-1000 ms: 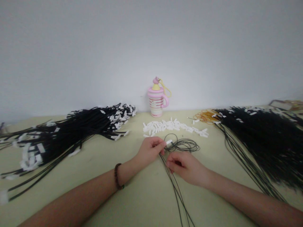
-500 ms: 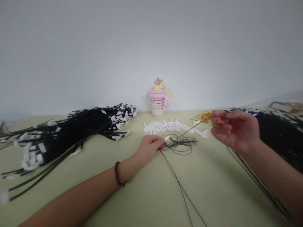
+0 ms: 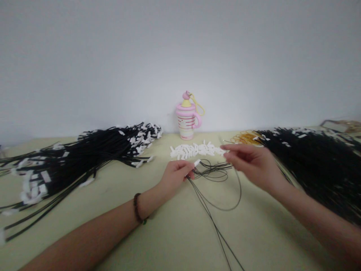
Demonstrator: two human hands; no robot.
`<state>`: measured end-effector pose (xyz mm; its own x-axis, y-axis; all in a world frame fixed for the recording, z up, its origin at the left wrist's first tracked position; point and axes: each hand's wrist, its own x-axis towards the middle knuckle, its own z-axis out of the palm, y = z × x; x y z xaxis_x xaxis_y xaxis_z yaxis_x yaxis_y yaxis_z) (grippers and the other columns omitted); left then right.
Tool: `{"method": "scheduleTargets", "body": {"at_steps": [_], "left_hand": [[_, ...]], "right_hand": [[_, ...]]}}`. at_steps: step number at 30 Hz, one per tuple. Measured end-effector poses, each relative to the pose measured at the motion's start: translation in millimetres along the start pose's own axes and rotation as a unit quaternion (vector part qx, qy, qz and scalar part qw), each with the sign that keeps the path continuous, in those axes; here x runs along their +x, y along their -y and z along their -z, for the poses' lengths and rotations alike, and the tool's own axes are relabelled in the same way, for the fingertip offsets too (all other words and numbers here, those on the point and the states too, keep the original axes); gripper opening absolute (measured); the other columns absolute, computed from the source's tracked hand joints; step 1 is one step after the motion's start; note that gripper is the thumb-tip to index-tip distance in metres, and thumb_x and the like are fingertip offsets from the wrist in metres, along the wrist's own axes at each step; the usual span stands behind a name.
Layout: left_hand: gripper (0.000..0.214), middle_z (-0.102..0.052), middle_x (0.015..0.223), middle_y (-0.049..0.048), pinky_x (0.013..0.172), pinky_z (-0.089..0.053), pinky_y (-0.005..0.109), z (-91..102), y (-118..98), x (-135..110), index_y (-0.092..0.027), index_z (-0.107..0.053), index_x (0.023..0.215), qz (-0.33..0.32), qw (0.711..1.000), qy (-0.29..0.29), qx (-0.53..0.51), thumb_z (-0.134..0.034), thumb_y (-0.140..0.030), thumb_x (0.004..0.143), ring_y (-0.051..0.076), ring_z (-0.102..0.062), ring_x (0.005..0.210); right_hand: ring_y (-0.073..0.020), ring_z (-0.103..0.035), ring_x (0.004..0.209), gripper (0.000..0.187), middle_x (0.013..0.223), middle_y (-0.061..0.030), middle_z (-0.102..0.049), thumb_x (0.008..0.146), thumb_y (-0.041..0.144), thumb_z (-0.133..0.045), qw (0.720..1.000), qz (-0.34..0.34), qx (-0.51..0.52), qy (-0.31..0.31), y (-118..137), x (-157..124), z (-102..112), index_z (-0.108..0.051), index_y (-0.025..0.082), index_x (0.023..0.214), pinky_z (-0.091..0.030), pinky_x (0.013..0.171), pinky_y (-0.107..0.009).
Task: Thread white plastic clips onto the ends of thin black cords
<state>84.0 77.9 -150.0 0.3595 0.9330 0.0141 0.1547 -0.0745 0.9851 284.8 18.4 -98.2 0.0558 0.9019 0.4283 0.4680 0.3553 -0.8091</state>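
Note:
My left hand (image 3: 177, 173) is closed on a bundle of thin black cords (image 3: 210, 173) and a small white sleeve (image 3: 197, 163). The cords' loops spread to the right of the fingers. Two long strands run down toward the near edge. My right hand (image 3: 251, 163) reaches over the right end of a row of loose white sleeves (image 3: 194, 149), thumb and index tips close together. Whatever lies between them is too small and blurred to make out. A slack cord (image 3: 229, 209) curves from the left hand up to beneath the right hand.
Black cords with white ends (image 3: 101, 150) are heaped on the left. Another heap of black cords (image 3: 310, 165) lies on the right, beside a tangle of orange-yellow strands (image 3: 246, 137). A pink and white cup (image 3: 186, 120) stands by the wall. Glasses (image 3: 342, 126) lie at the far right.
My right hand has moved left and slightly down, from pulling a cord outward to the white sleeves. That cord has gone from taut to a slack loop. My left hand keeps its hold.

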Motion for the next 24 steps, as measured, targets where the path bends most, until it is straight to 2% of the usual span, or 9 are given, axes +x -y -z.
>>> {"method": "scheduleTargets", "body": {"at_steps": [3, 6, 14, 24], "left_hand": [[0.027, -0.057, 0.054, -0.0001, 0.048, -0.031, 0.018, 0.1, 0.9, 0.7, -0.012, -0.059, 0.065, 0.001, 1.000, -0.005, -0.015, -0.053, -0.038, 0.071, 0.007, -0.045, 0.050], [0.026, -0.056, 0.053, -0.0004, 0.047, -0.030, 0.017, -0.3, 0.1, 0.9, -0.012, -0.060, 0.066, 0.006, 1.000, -0.006, -0.019, -0.054, -0.037, 0.071, 0.007, -0.044, 0.049], [0.028, -0.057, 0.053, 0.0006, 0.048, -0.030, 0.018, -1.2, 0.2, -0.5, -0.012, -0.061, 0.066, -0.013, 1.000, 0.018, 0.015, -0.052, -0.038, 0.072, 0.007, -0.044, 0.049], [0.030, -0.057, 0.054, 0.0016, 0.048, -0.031, 0.019, -0.9, -0.9, -1.2, -0.012, -0.061, 0.065, -0.013, 0.999, 0.024, 0.032, -0.052, -0.040, 0.072, 0.008, -0.044, 0.049]], "right_hand": [[-0.0038, -0.044, 0.054, 0.017, 0.061, 0.0000, -0.054, 0.076, 0.026, -0.050, 0.988, 0.051, -0.094, 0.109, -7.9, -21.1, -33.8, -0.062, 0.014, 0.073, -0.033, 0.050, -0.014], [-0.0024, -0.038, 0.048, 0.023, 0.052, 0.0018, -0.046, 0.078, 0.024, -0.044, 0.983, 0.048, -0.134, 0.112, -18.3, -33.9, -51.2, -0.052, 0.011, 0.060, -0.027, 0.046, -0.013], [-0.0026, -0.035, 0.048, 0.022, 0.050, 0.0032, -0.041, 0.076, 0.022, -0.044, 0.986, 0.030, -0.128, 0.103, -32.6, -33.4, -54.5, -0.045, 0.012, 0.056, -0.025, 0.047, -0.013], [-0.0024, -0.032, 0.047, 0.025, 0.048, 0.0034, -0.038, 0.074, 0.022, -0.046, 0.986, 0.029, -0.126, 0.101, -31.8, -36.5, -55.3, -0.042, 0.012, 0.052, -0.024, 0.046, -0.014]]}}
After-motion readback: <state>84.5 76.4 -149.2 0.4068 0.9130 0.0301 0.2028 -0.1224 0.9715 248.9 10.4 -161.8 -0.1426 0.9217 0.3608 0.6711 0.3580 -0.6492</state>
